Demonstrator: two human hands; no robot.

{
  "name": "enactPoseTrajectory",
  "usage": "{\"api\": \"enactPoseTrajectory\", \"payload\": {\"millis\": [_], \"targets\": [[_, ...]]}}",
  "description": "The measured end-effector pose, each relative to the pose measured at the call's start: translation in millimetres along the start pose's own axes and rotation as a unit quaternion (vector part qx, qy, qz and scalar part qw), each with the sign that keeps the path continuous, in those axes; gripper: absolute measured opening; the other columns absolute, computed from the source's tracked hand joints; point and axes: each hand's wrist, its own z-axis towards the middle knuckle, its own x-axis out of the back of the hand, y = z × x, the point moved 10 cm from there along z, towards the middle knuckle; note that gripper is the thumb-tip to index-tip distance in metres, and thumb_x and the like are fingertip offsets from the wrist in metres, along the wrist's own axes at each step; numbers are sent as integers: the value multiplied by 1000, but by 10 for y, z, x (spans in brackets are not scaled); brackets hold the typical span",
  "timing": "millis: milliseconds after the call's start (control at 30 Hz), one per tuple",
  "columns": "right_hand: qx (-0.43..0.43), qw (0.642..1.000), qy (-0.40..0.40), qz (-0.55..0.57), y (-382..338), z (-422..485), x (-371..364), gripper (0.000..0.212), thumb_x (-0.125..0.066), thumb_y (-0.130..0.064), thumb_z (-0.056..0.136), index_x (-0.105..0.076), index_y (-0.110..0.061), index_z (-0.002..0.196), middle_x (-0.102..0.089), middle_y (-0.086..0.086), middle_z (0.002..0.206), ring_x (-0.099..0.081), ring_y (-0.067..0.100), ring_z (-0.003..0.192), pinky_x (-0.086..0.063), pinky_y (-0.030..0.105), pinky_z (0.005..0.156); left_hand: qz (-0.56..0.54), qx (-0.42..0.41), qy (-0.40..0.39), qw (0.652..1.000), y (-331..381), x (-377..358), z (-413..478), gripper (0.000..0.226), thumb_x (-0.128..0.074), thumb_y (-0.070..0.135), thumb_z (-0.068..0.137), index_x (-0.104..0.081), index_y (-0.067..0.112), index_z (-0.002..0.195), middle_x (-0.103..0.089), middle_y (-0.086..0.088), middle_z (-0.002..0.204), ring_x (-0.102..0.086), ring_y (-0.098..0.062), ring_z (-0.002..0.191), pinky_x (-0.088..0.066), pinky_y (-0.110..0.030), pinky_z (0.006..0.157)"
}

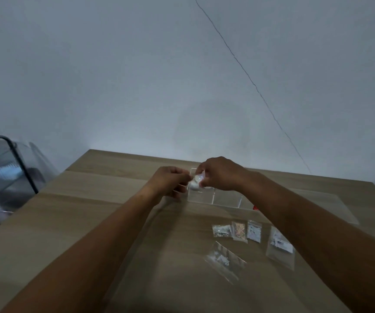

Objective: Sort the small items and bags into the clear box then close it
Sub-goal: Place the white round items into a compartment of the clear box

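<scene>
Nearest the camera, two bare forearms reach out over the pale wood-grain table (73, 222), and between them lie five small clear plastic bags of tiny pieces: one largest and tilted (226, 259), three side by side just beyond it (238, 230), and one with a white label to the right (280, 243). Farther out, the left hand (170, 180) and right hand (221, 175) meet over the left end of the clear plastic divided box (225, 197), both grips pinched shut on a small white bundle in a clear bag (194, 182), held just above the leftmost compartment; whether it touches the box I cannot tell. A flat transparent sheet, likely the lid (331, 204), lies to the right of the box. The step looks like opening or emptying this bag, so it is best kept low and centred over one compartment, tipping slowly so that nothing spills onto the table or into the neighbouring cell. At the far left stands a clear bin with a dark frame (6, 172).
</scene>
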Motion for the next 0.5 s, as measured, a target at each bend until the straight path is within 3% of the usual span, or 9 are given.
{"api": "enactPoseTrajectory", "payload": {"millis": [200,400,500], "targets": [[52,996,-3,-78,-132,54,-79,38,-66,-33,82,-62,-30,120,-63,-1,113,-58,20,102,-37,30,70,-25,20,6,999,-46,-49,-52,9,-67,2,83,-64,8,89,-61,-10,72,-61,-18,54,-56,-34,50],[26,997,-68,-17,-116,108,-192,38,-72,-27,79,-67,-29,116,-70,-1,104,-58,13,90,-41,28,74,-66,37,12,997,-85,-64,-104,12,-65,1,84,-60,6,94,-58,-12,73,-61,-21,51,-57,-34,48],[19,995,-98,-9,-99,107,-230,37,-72,-22,78,-68,-27,114,-71,3,100,-61,18,91,-45,30,79,-72,47,11,996,-112,-70,-115,18,-65,1,85,-59,5,101,-61,-14,76,-63,-21,53,-58,-36,49]]}}
